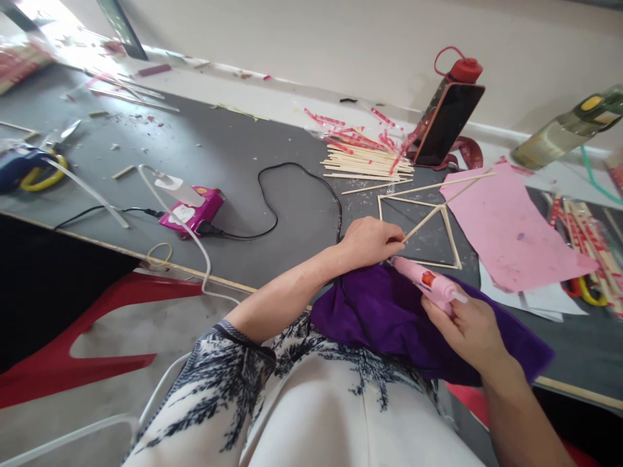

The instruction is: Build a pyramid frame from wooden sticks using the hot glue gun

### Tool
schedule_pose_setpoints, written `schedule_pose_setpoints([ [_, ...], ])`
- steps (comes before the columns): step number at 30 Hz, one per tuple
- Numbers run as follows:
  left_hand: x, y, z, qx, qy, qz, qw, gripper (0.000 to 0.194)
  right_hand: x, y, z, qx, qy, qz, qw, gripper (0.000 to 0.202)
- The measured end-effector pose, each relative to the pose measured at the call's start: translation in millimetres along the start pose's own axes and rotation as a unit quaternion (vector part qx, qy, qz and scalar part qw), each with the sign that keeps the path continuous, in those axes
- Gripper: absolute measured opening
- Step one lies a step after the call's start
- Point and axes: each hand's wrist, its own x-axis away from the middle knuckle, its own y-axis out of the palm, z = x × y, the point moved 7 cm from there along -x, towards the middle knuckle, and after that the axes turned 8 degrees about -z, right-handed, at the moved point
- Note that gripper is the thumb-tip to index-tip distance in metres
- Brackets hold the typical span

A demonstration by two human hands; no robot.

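My right hand (464,327) is wrapped round a pink hot glue gun (423,279), whose nozzle points left toward the near corner of a stick frame (451,237). The frame is made of thin pale wooden sticks joined into an open shape, with sticks slanting up to the right. At its near left corner my left hand (372,241) pinches the end of a slanting stick. The nozzle tip is close beneath my left fingers; whether it touches the wood cannot be made out. A purple cloth (389,324) lies under the glue gun at the table's front edge.
Loose sticks (363,159) and torn red-white wrappers lie behind the frame. A phone (450,123) leans on a red-capped bottle. Pink paper (516,227) lies right, near a green bottle (569,126). Left are a magenta power adapter (192,211), black cord (272,217) and yellow-handled scissors (46,172).
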Motion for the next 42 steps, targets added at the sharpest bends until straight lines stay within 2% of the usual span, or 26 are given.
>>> schedule_pose_setpoints([
  [8,0.3,0.0,0.0,0.000,0.000,-0.002,1.000,0.024,0.9,1.9,3.8,0.001,0.020,-0.009,1.000,0.027],
  [16,0.4,-0.5,-1.3,-0.004,-0.005,-0.004,1.000,0.023,5.0,-9.1,4.8,-0.055,0.020,0.001,0.998,0.022],
  [19,0.0,-0.7,-1.0,-0.006,-0.002,-0.006,1.000,0.023,17.9,-11.4,9.1,-0.082,0.033,0.036,0.995,0.020],
  [21,0.0,-1.4,-1.0,-0.007,-0.002,-0.006,1.000,0.022,30.3,-13.6,16.7,-0.121,0.076,0.094,0.985,0.017],
  [23,-0.1,-2.3,-1.9,-0.010,-0.005,-0.006,1.000,0.021,42.8,-16.4,32.0,-0.200,0.159,0.183,0.949,0.013],
  [26,-1.5,-2.7,-5.1,-0.007,-0.012,-0.013,1.000,0.021,57.6,-25.4,60.3,-0.286,0.270,0.361,0.845,0.015],
  [27,-2.1,-2.8,-6.1,-0.002,-0.013,-0.013,1.000,0.021,58.6,-27.9,70.4,-0.303,0.295,0.399,0.813,0.017],
  [29,-3.2,-2.2,-6.8,0.001,-0.013,-0.018,1.000,0.021,52.7,-31.5,91.9,-0.329,0.331,0.417,0.780,0.022],
  [36,-3.2,-1.7,-7.4,0.004,-0.021,-0.011,1.000,0.021,28.7,-26.3,170.4,-0.445,0.370,0.391,0.716,0.034],
  [40,-3.6,-1.5,-7.7,0.008,-0.020,-0.009,1.000,0.021,26.3,-26.6,203.7,-0.355,0.459,0.347,0.737,0.046],
  [42,-3.7,-1.5,-7.1,0.012,-0.018,-0.008,1.000,0.021,22.0,-32.0,215.5,-0.287,0.467,0.325,0.771,0.047],
])
